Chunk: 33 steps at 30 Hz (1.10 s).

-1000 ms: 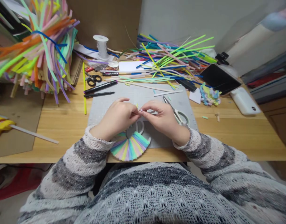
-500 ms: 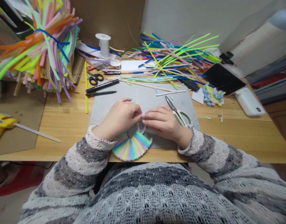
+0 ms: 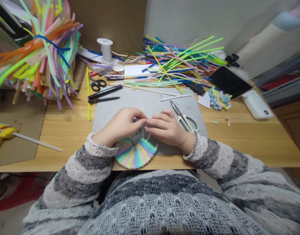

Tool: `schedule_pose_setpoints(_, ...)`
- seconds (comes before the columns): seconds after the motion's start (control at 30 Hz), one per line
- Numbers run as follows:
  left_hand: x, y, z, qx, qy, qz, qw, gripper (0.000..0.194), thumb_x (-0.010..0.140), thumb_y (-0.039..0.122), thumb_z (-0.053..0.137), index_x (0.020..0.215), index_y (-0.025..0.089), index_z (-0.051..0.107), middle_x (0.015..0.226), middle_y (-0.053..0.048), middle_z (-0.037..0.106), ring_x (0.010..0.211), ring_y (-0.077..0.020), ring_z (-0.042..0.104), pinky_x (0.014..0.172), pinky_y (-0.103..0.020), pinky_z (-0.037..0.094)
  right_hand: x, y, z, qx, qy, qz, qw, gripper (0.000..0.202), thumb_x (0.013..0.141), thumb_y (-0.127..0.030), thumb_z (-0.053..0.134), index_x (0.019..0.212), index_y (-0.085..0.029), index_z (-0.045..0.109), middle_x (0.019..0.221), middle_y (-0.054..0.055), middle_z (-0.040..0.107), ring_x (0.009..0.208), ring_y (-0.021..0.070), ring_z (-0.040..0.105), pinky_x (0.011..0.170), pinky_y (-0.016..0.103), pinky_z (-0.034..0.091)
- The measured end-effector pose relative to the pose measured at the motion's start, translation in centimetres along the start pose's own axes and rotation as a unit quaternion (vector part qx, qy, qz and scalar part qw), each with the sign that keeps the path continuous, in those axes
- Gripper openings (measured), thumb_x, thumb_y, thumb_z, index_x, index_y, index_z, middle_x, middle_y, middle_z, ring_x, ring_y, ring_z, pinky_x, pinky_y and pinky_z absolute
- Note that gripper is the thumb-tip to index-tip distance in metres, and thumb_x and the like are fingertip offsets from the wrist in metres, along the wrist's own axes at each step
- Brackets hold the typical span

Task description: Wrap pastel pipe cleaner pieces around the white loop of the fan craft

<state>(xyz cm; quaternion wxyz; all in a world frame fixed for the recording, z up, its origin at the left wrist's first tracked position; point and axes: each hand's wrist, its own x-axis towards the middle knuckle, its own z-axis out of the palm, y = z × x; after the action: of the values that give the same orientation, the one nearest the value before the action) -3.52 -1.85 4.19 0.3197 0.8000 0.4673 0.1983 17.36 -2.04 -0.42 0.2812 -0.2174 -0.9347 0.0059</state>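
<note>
My left hand and my right hand meet fingertip to fingertip over the grey cutting mat. Thumbs and fingers of both are pinched on a small pale pinkish pipe cleaner piece, mostly hidden by the fingertips. Below them, a pastel pleated fan of pipe cleaners lies at the table's front edge, with a dark grey part at its top. Whitish bent pipe cleaner ends show between it and my hands. Beside my right hand rest scissors with pale green handles.
Behind the cutting mat spreads a heap of coloured pipe cleaners. A large bundle stands at left, above a yellow glue gun. Markers, black scissors, a spool and a phone lie around.
The whole view has shifted slightly, so things appear a little further left. My fingers have adjusted their pinch slightly, and more of the dark grey part above the fan shows.
</note>
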Motion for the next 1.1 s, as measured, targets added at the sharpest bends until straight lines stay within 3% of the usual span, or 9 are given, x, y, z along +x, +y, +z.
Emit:
schedule_pose_setpoints(0.37,-0.19,-0.03,0.69,0.083,0.031,0.038,0.995,0.015,0.081,0.026,0.057,0.086,0.017,0.068,0.081,-0.005,0.070,0.076,-0.0183,0.063,0.070,-0.030,0.044,0.22,-0.12,-0.02,0.000,0.029,-0.011,1.000,0.013,0.088,-0.019,0.054,0.094,-0.028,0.062,0.098,-0.001,0.068,0.096,0.0165,0.056,0.090,0.039,0.033)
schedule_pose_setpoints(0.5,-0.14,-0.06,0.78,0.102,0.041,0.053,0.992,0.013,0.081,0.026,0.058,0.085,0.017,0.067,0.081,-0.005,0.070,0.076,-0.0184,0.062,0.070,-0.030,0.044,0.43,-0.19,-0.25,0.057,0.060,0.098,0.992,0.012,0.086,-0.027,0.057,0.097,-0.023,0.060,0.101,0.006,0.065,0.095,0.0196,0.056,0.086,0.039,0.038)
schedule_pose_setpoints(0.63,-0.08,0.03,0.77,0.137,0.041,0.057,0.988,0.012,0.080,0.026,0.060,0.084,0.017,0.067,0.078,-0.005,0.069,0.075,-0.0191,0.061,0.068,-0.031,0.043,0.66,-0.10,-0.20,0.146,0.027,0.178,0.973,0.014,0.090,-0.031,0.053,0.088,-0.019,0.060,0.084,0.005,0.064,0.080,0.0163,0.057,0.074,0.032,0.043)
schedule_pose_setpoints(0.73,-0.06,0.16,0.76,0.150,0.036,0.064,0.986,0.013,0.081,0.027,0.060,0.086,0.016,0.067,0.078,-0.005,0.069,0.076,-0.0198,0.061,0.070,-0.031,0.042,0.68,-0.07,-0.04,0.204,0.020,0.204,0.957,0.017,0.091,-0.030,0.052,0.083,-0.018,0.060,0.076,0.003,0.062,0.070,0.0130,0.055,0.067,0.028,0.043)
schedule_pose_setpoints(0.93,0.01,0.12,0.71,0.148,0.034,0.096,0.984,0.018,0.086,0.031,0.055,0.083,0.017,0.065,0.074,-0.004,0.067,0.073,-0.0171,0.060,0.076,-0.032,0.042,0.65,-0.05,-0.01,0.231,0.030,0.216,0.948,0.017,0.089,-0.031,0.053,0.080,-0.018,0.060,0.076,0.002,0.063,0.072,0.0126,0.056,0.069,0.028,0.044)
schedule_pose_setpoints(1.1,0.17,-0.33,0.79,0.151,0.035,0.106,0.982,0.015,0.086,0.029,0.056,0.080,0.017,0.065,0.070,-0.003,0.066,0.069,-0.0160,0.058,0.070,-0.030,0.041,0.72,-0.15,-0.11,0.241,0.045,0.232,0.941,0.018,0.088,-0.031,0.055,0.078,-0.018,0.062,0.075,0.002,0.064,0.070,0.0124,0.057,0.067,0.028,0.045)
